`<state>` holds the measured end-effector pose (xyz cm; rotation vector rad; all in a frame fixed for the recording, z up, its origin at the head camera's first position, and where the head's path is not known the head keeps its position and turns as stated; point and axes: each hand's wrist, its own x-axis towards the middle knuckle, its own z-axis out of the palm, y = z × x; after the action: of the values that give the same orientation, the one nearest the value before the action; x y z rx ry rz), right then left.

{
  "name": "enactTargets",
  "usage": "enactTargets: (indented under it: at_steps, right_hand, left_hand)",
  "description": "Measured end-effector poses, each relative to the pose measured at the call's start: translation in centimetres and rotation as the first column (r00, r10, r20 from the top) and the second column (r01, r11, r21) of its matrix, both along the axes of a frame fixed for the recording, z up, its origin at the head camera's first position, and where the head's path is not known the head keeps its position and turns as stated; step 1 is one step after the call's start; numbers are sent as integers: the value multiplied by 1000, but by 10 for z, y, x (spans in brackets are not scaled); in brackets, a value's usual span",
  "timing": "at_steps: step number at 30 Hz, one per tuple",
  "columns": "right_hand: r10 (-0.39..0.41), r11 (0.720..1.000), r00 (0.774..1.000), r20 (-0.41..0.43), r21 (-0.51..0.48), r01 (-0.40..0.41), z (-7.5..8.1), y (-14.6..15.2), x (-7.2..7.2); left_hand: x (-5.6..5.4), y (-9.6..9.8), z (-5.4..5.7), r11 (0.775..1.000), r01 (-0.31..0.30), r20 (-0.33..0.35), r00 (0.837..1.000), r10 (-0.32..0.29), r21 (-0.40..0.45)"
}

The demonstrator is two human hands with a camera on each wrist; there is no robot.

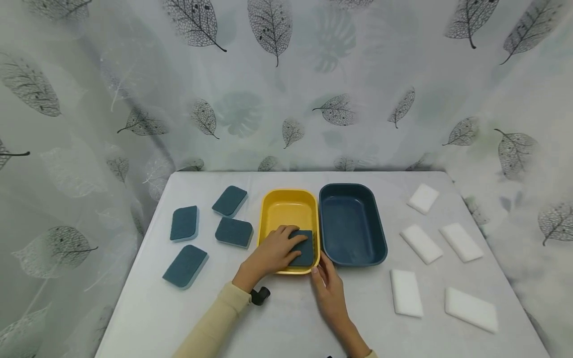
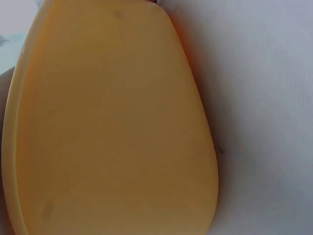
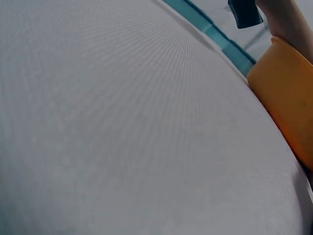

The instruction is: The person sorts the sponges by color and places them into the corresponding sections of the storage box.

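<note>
In the head view my left hand [image 1: 279, 248] reaches into the yellow tray [image 1: 286, 196], its fingers spread over a dark teal sponge [image 1: 306, 253] at the tray's near right. Part of that sponge is hidden under the hand. My right hand [image 1: 330, 293] touches the tray's near right corner from outside, with thumb and fingers extended. The left wrist view is filled by the yellow tray's outer wall [image 2: 117, 117]. Neither hand shows clearly in the wrist views. At the right of the right wrist view is the tray's side [image 3: 286, 90].
A dark blue tray [image 1: 353, 262] stands right beside the yellow one. Several teal sponges [image 1: 185, 266] lie on the table [image 1: 147, 318] to the left. On the right side are several white sponge blocks [image 1: 406, 293]. A leaf-patterned curtain [image 1: 286, 84] hangs behind the table.
</note>
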<state>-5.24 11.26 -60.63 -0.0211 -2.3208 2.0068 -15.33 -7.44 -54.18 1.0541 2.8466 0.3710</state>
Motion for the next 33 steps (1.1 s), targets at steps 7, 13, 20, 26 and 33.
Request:
enactTargets:
  at_steps: [7,13,20,26,33]
  right_hand:
    - [10,1000,1000,7,0,-10,1,-2,1]
    - [6,1000,1000,12,4,-6,0,-1,2]
    - [-16,999,1000,14,32,16,0,2,1]
    - [-17,999,1000,14,31,17,-1,2,0]
    - [-14,1000,1000,14,-2,14,2,1,-1]
  left_hand:
    - [2,-3,-3,999,-10,1,1000,10,31]
    - [2,-3,-4,997,-1,4,1000,1,75]
    - [4,1,-1,995,-49,11,999,48,90]
    - [8,-2,-1,989,-113,-8,993,114,100]
    - [12,-13,-4,949,-156,-159,966,204,274]
